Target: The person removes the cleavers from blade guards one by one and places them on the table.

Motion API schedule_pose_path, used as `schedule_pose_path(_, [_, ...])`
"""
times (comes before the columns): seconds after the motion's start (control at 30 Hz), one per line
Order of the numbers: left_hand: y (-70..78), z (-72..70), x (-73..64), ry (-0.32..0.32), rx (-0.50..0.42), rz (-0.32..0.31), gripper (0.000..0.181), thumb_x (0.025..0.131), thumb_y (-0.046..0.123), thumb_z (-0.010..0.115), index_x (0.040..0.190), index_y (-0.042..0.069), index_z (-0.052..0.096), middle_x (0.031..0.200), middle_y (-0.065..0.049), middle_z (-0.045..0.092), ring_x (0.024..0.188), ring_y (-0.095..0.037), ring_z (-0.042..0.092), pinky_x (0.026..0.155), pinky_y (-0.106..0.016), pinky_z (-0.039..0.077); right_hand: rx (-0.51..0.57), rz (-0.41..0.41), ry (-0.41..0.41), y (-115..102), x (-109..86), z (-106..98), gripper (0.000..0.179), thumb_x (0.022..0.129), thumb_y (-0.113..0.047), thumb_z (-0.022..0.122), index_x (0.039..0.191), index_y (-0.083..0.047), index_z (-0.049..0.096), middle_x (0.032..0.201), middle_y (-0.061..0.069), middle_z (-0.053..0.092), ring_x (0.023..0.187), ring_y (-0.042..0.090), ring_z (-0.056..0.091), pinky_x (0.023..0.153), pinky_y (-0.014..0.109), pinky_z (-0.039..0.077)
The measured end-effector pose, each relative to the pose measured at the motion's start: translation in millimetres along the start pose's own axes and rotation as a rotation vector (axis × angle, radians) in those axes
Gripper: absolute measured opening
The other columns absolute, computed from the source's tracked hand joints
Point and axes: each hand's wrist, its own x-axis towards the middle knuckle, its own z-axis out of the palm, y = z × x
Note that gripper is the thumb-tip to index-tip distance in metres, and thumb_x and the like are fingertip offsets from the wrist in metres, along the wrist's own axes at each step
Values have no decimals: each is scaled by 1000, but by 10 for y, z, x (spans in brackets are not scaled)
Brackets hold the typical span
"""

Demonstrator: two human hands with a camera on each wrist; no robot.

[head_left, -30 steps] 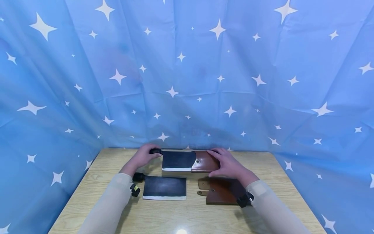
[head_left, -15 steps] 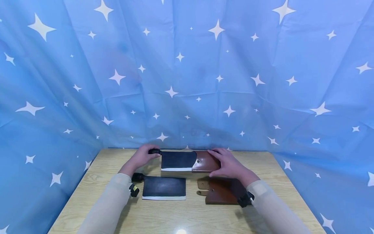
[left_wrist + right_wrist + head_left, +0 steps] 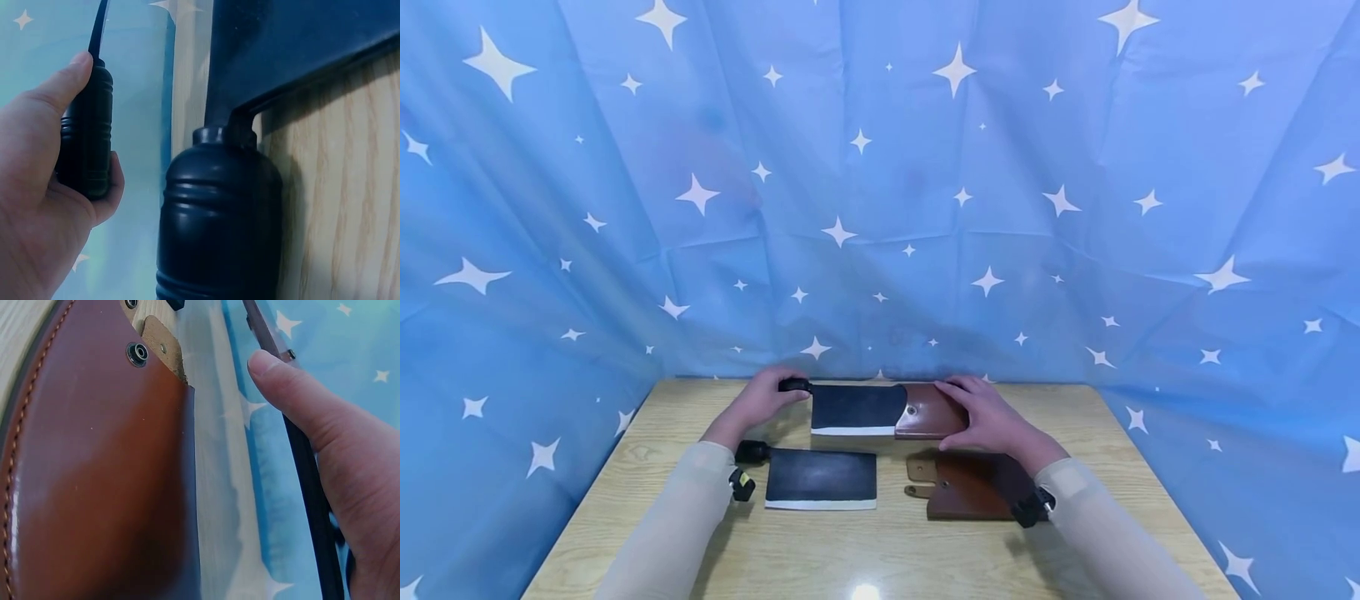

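Observation:
A cleaver (image 3: 856,408) is held level above the far part of the table, its blade partly inside a brown leather sheath (image 3: 921,418). My left hand (image 3: 762,397) grips its black ridged handle (image 3: 87,134), the thumb along the top near the blade. At the other end my right hand (image 3: 988,419) holds the sheath, thumb on the near face; the other fingers are mostly hidden behind it. A second cleaver (image 3: 822,478) lies bare on the table below my left hand. Under my right forearm lies a second brown sheath (image 3: 970,487), its strap tabs pointing left.
The wood-grain table (image 3: 865,550) ends at a blue star-patterned curtain (image 3: 880,208), which also hangs along both sides. Both lying pieces sit close below my wrists. Black wrist cameras (image 3: 742,484) are strapped over the pale sleeves (image 3: 662,525).
My hands have drifted slightly apart, left hand leftward and right hand rightward. A little more of the blade shows outside the sheath. The cleaver and sheath on the table have stayed put.

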Motion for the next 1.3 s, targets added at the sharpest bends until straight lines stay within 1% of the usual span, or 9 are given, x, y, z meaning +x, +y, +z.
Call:
schedule_pose_path(0.07, [1, -11, -9, 2, -2, -6, 37, 106, 29, 79, 138, 11, 75, 131, -8, 72, 115, -27, 68, 97, -52, 56, 2, 0, 4, 3, -2, 0, 111, 76, -58, 100, 167, -19, 51, 169, 12, 44, 155, 39, 39, 122, 67, 37])
schedule_pose_path(0.3, [-7, -30, -24, 10, 28, 15, 39, 106, 26, 78, 138, 4, 74, 131, -12, 72, 114, -30, 68, 97, -54, 55, 9, -11, 7, 3, -12, -4, 111, 75, -58, 100, 167, -17, 52, 170, 12, 44, 155, 40, 39, 122, 68, 36])
schedule_pose_path(0.57, [-12, -30, -27, 16, 31, 19, 32, 106, 25, 79, 134, 10, 77, 129, -10, 73, 114, -28, 68, 97, -53, 55, 18, 1, 12, 15, -35, -7, 111, 76, -57, 101, 167, -19, 51, 169, 11, 45, 155, 39, 40, 121, 66, 38])
schedule_pose_path(0.83, [-14, -46, -42, 14, 7, 4, 34, 106, 25, 78, 135, 7, 76, 128, -10, 73, 113, -28, 68, 95, -53, 56, 20, -6, 16, 10, -43, -34, 110, 77, -57, 100, 167, -19, 51, 170, 12, 44, 155, 40, 40, 121, 66, 38])
schedule_pose_path(1.03, [-18, -42, -42, 12, 23, 12, 36, 107, 26, 77, 136, 6, 76, 128, -10, 73, 113, -28, 68, 95, -53, 56, 26, -3, 17, 7, -45, -41, 109, 77, -55, 101, 167, -18, 52, 170, 12, 44, 156, 40, 39, 122, 66, 37])
schedule_pose_path(1.17, [-21, -44, -50, 16, 38, 16, 33, 107, 25, 78, 135, 9, 76, 128, -9, 73, 113, -28, 68, 95, -52, 56, 27, 0, 19, 17, -45, -40, 109, 77, -55, 101, 167, -17, 52, 169, 12, 45, 155, 40, 40, 121, 66, 39])
schedule_pose_path(1.3, [-30, -50, -49, 19, 52, 8, 31, 106, 26, 78, 134, 12, 77, 129, -9, 73, 114, -28, 68, 95, -51, 56, 35, 27, 6, 30, -51, -46, 110, 77, -55, 101, 168, -19, 51, 170, 11, 44, 155, 39, 39, 120, 65, 40])
